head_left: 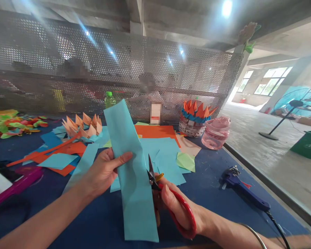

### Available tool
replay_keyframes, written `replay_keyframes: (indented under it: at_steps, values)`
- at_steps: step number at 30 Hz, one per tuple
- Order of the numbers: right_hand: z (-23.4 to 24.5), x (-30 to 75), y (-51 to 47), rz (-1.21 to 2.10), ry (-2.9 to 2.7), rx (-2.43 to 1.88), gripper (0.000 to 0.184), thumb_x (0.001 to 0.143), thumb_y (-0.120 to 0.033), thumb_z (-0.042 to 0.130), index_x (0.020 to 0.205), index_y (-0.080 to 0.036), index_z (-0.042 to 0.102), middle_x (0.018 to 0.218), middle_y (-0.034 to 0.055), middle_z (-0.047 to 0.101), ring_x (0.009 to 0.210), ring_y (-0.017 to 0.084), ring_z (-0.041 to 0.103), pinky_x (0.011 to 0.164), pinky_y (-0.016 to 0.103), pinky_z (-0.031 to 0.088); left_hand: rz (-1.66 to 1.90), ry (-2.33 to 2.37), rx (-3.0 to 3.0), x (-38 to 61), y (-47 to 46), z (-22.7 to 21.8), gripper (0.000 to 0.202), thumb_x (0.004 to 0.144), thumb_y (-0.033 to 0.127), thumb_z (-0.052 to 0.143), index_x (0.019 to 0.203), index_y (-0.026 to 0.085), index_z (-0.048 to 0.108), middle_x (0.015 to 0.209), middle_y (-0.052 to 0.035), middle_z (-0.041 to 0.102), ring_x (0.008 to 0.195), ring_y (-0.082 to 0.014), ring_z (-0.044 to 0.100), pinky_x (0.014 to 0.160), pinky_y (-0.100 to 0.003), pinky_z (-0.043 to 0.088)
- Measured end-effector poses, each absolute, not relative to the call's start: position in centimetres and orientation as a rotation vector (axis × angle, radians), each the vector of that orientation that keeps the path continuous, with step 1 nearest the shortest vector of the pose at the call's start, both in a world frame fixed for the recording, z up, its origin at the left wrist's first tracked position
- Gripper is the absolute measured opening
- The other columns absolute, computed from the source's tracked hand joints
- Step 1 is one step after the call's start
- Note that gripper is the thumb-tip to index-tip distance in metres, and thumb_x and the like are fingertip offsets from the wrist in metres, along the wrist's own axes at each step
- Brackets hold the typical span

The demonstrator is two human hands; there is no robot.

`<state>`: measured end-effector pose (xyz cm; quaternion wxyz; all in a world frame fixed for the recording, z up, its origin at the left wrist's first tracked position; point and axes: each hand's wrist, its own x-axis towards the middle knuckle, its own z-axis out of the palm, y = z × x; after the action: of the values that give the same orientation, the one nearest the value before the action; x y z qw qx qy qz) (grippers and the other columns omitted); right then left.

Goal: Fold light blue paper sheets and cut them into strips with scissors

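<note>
My left hand (110, 169) pinches a long light blue paper strip (131, 193) by its left edge, thumb on the front face, and the strip stands nearly upright. In my right hand (181, 207) is a pair of red-handled scissors (188, 224). Their dark blades are parted at the strip's right edge; whether they touch the paper I cannot tell. A thin yellow piece (159, 177) shows beside the fingers of my right hand. Behind the strip lie light blue sheets (168, 155) and an orange sheet (158, 131).
Blue glue gun (243, 190) and cord lie on the right, a magenta tool (23, 183) on the left. Further back are a peach folded-paper ring (84, 128), a basket with orange paper points (191, 126), a pink jar (216, 133) and a perforated metal screen (145, 62).
</note>
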<state>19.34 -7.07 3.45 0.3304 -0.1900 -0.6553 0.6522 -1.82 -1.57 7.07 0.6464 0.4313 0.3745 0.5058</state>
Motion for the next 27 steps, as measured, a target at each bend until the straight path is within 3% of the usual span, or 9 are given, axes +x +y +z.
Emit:
replay_keyframes:
  at_steps: [4, 13, 20, 27]
  values:
    - [3.22, 19.16, -7.11, 1.724, -1.639, -0.488, 0.069, 0.089, -0.067, 0.034, 0.138, -0.019, 0.036, 0.098, 0.0082, 0.060, 0.067, 0.013, 0.054, 0.062, 0.027, 0.046, 1.186, 0.871, 1.007, -2.00, -1.33, 6.70, 0.025, 0.065, 0.026, 0.082, 0.087, 0.016, 0.076, 0.080, -0.0070, 0.078, 0.069, -0.0231, 0.072, 0.068, -0.033, 0.060]
    - [3.74, 19.54, -7.16, 1.622, -1.689, -0.507, 0.062, 0.091, -0.063, 0.035, 0.135, -0.019, 0.043, 0.099, 0.0073, 0.060, 0.075, 0.014, 0.054, 0.078, 0.032, 0.046, 1.209, 0.927, 1.051, -1.97, -1.47, 6.84, 0.026, 0.061, 0.029, 0.084, 0.082, 0.015, 0.076, 0.077, -0.0068, 0.077, 0.067, -0.0231, 0.072, 0.068, -0.033, 0.060]
    - [3.14, 19.37, -6.91, 1.697, -1.716, -0.472, 0.067, 0.088, -0.069, 0.035, 0.132, -0.019, 0.043, 0.083, 0.0034, 0.056, 0.063, 0.012, 0.051, 0.060, 0.027, 0.045, 1.212, 0.996, 1.030, -1.22, -2.02, 7.48, 0.033, 0.053, 0.031, 0.088, 0.078, 0.015, 0.076, 0.078, -0.0059, 0.077, 0.077, -0.0245, 0.072, 0.070, -0.030, 0.059]
    - [2.82, 19.51, -6.90, 1.670, -1.694, -0.505, 0.067, 0.087, -0.070, 0.033, 0.132, -0.021, 0.041, 0.080, 0.0018, 0.056, 0.062, 0.012, 0.050, 0.060, 0.026, 0.043, 1.207, 0.958, 1.082, -1.84, -1.56, 6.83, 0.027, 0.059, 0.030, 0.085, 0.081, 0.017, 0.077, 0.080, -0.0049, 0.078, 0.075, -0.0242, 0.072, 0.072, -0.032, 0.059]
